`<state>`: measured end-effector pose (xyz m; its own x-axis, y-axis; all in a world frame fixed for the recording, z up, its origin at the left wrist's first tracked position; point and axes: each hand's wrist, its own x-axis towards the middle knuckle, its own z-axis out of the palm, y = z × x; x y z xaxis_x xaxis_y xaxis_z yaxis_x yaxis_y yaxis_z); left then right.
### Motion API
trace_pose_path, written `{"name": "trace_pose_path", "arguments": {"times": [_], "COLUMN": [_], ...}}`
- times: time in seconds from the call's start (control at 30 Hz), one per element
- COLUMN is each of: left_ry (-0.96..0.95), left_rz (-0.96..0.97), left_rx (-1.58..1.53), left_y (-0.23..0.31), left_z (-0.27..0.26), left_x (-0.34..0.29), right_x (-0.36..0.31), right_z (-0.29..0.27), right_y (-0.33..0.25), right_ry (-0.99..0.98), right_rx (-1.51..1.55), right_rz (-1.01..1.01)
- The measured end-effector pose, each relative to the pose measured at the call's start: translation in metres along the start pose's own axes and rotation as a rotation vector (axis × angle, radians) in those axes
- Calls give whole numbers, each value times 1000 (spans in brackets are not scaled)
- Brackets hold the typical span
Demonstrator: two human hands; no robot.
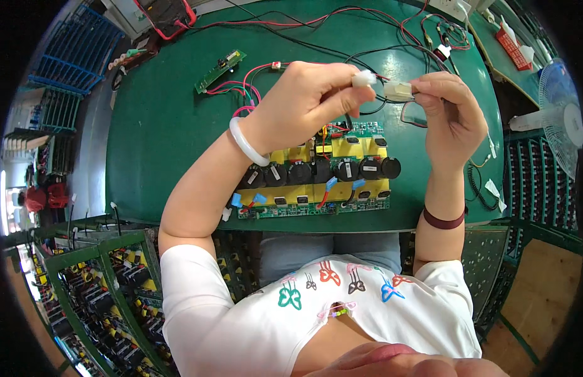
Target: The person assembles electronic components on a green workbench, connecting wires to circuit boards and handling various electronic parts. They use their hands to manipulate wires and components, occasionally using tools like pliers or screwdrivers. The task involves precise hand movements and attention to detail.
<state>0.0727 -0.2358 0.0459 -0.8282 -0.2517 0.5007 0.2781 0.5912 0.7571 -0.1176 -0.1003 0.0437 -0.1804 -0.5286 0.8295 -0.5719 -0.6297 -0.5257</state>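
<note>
- One white connector (364, 78), pinched between thumb and forefinger of the left hand (304, 97), is raised above the green desk (153, 138).
- Right hand (452, 119): fingers closed on a cream connector (397, 91), held level and facing the white one; the two sit near each other, apparently apart.
- Large circuit board (304, 195): lies near the desk's front edge, nearer the body than both connectors; row of black capacitors (299, 171) noted.
- Small green board (220, 70): on the desk, beyond the left wrist.
- Red-trimmed dark device (169, 19): far left corner.
</note>
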Motion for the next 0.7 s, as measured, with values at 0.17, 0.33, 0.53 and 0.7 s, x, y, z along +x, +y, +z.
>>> {"name": "trace_pose_path", "arguments": {"times": [0.17, 0.33, 0.53, 0.7], "left_ry": [-70, -56, 11, 51], "left_rz": [10, 64, 131, 139], "left_rx": [171, 318, 606, 760], "left_y": [11, 14, 13, 14], "left_z": [-3, -2, 2, 3], "left_x": [2, 1, -3, -5], "right_x": [-5, -5, -4, -3], "right_z": [2, 6, 4, 3], "right_y": [-3, -5, -11, -15], "right_ry": [57, 41, -3, -42], "right_rx": [85, 87, 3, -28], "right_rz": [22, 5, 105, 203]}}
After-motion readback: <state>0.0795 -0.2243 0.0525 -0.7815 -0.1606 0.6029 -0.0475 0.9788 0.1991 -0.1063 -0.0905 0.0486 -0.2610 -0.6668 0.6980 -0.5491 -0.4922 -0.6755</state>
